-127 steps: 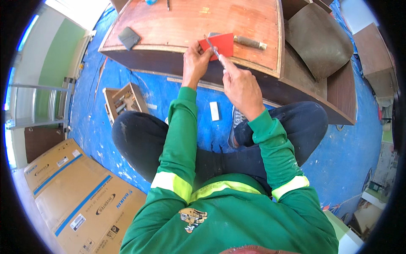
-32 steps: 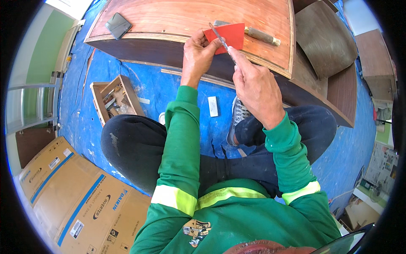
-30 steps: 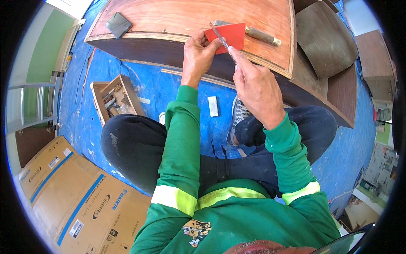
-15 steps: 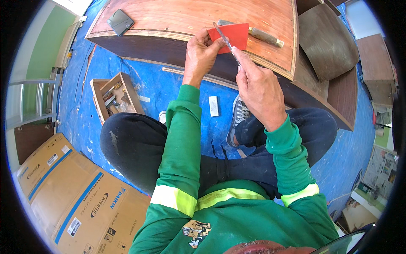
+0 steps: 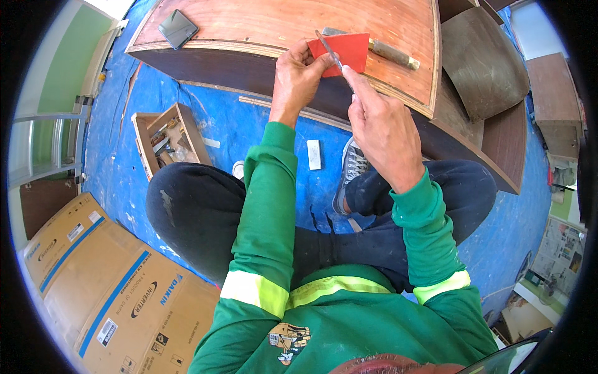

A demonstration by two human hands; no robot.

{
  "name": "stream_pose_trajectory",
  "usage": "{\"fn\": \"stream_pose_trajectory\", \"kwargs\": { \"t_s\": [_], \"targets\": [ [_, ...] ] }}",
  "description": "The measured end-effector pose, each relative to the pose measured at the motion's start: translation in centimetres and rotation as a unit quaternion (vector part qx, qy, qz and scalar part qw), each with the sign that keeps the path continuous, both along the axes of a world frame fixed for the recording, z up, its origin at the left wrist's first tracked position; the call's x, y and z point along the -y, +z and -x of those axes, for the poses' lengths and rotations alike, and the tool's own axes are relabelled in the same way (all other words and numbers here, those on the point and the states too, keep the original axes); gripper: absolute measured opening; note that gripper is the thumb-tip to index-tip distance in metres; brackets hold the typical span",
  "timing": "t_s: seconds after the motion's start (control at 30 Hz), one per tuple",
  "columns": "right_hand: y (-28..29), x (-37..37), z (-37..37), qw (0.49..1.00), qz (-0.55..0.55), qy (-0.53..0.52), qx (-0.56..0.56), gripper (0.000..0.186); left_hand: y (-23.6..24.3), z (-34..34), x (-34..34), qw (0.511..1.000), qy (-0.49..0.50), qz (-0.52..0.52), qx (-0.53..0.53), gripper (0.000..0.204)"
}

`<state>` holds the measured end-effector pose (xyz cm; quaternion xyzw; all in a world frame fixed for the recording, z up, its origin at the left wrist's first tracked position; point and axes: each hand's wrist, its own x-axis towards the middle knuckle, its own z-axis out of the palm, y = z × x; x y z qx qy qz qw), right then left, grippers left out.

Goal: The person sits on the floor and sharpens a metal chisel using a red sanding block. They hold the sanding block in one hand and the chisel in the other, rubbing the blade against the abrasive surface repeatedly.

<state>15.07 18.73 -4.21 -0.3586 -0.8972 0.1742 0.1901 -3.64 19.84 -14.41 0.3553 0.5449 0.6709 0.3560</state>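
My left hand [image 5: 296,78] pinches the lower left edge of a flat, stiff-looking red sheet [image 5: 350,51] between thumb and fingers. Across the sheet's face slants a narrow grey metal blade [image 5: 328,46], its tip near the upper left corner. My right hand [image 5: 385,124] grips the blade's lower end, index finger stretched along it; any handle is hidden in the palm. Behind the sheet, a tool with a worn wooden handle [image 5: 395,53] lies on the wooden panel [image 5: 274,22]. Part of its metal end shows above the sheet.
A dark phone [image 5: 178,29] rests on the panel's left end. On the blue floor sheet [image 5: 218,115] are an open wooden toolbox [image 5: 190,134] and a small white block [image 5: 314,154]. A large cardboard box [image 5: 118,287] stands at lower left. A curved brown sheet [image 5: 483,62] leans at right.
The red sheet and the blade have shifted very slightly right. Both hands keep their grips, and the blade lies across the sheet at nearly the same slant.
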Motion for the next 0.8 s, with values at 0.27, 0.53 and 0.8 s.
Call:
{"fn": "stream_pose_trajectory", "kwargs": {
  "t_s": [0.27,0.53,0.8],
  "targets": [
    [-0.2,-0.7,1.4,1.000,-0.022,0.003,0.000,0.045,-1.1,0.2,-0.4,0.999,0.020,-0.035,-0.012,0.020],
    [-1.0,-2.7,4.1,0.997,-0.073,0.014,-0.005,0.041,-1.2,0.3,-0.3,0.998,0.030,0.009,-0.062,0.021],
    [-0.3,-5.1,6.4,0.994,-0.083,-0.004,-0.068,0.039,-2.6,0.4,-0.9,0.997,0.057,-0.027,-0.050,0.024]
  ]
}}
